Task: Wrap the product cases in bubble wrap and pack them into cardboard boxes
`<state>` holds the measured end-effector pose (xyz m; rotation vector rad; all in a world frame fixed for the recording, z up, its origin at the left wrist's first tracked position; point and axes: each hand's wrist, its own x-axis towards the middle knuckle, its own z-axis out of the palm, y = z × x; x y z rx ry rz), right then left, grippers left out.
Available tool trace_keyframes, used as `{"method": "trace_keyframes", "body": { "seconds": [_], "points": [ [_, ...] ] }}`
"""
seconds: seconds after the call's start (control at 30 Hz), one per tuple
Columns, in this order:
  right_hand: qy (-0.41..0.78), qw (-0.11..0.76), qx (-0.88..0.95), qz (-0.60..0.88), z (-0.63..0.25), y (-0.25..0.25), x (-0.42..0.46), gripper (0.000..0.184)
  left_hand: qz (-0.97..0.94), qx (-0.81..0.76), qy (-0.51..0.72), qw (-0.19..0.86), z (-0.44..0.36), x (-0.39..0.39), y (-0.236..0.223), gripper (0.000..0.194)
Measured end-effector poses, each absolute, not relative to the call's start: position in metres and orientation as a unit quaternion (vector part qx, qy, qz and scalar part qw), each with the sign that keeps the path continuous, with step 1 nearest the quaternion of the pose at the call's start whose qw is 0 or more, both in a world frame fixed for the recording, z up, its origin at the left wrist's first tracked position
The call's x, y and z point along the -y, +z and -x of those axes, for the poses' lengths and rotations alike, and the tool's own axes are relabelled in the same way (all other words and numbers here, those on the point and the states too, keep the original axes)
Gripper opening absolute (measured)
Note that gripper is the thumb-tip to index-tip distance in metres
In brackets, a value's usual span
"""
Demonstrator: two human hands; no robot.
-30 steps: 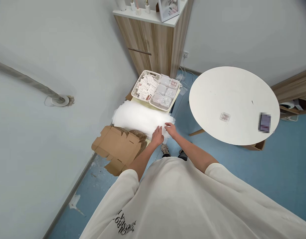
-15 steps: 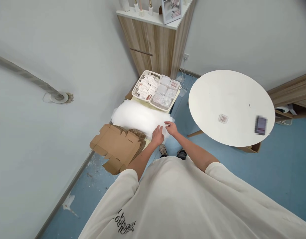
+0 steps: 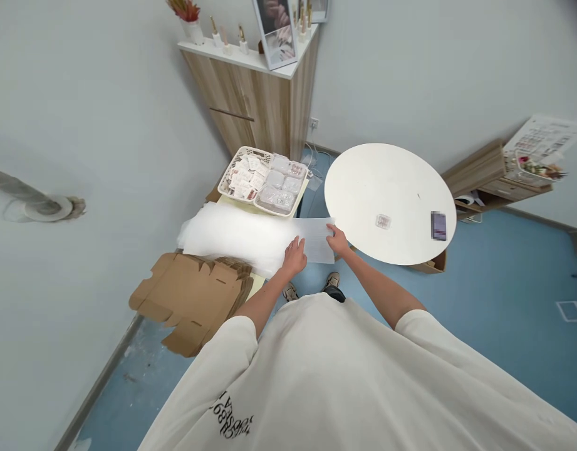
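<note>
A thick stack of thin white foam sheets (image 3: 236,235) lies on a low pale-yellow surface. One translucent sheet (image 3: 316,241) stretches off its right end, over the gap toward the round table. Its far edge is pinched between the thumb and fingers of my right hand (image 3: 337,240). My left hand (image 3: 295,257) rests with fingers extended on the right end of the stack, beside the drawn-out sheet. Flat brown cardboard boxes (image 3: 194,291), unfolded and piled up, lie at the near left of the stack.
Behind the sheets sit a basket of small cards (image 3: 245,177) and a basket of clear plastic cases (image 3: 281,188). A white round table (image 3: 386,175) at right carries a small clear case (image 3: 383,221) and a blurred purple-grey object (image 3: 438,226). A wooden cabinet (image 3: 250,94) stands behind.
My right hand has moved right, drawing one sheet out from the stack. My left hand stays at the stack's end. The view has turned to the right.
</note>
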<state>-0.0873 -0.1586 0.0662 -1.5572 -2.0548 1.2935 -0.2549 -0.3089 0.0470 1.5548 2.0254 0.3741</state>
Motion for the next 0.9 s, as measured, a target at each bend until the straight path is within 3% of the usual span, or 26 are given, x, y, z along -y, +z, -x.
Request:
{"method": "trace_keyframes", "body": {
  "seconds": [0.3, 0.9],
  "points": [
    [0.436, 0.196, 0.649, 0.592, -0.016, 0.081, 0.089, 0.077, -0.632, -0.703, 0.116, 0.303, 0.182, 0.235, 0.05, 0.066],
    [0.423, 0.174, 0.603, 0.654, -0.209, 0.029, -0.088, 0.072, -0.604, -0.708, 0.035, 0.364, 0.014, 0.064, 0.016, 0.066]
  ]
}}
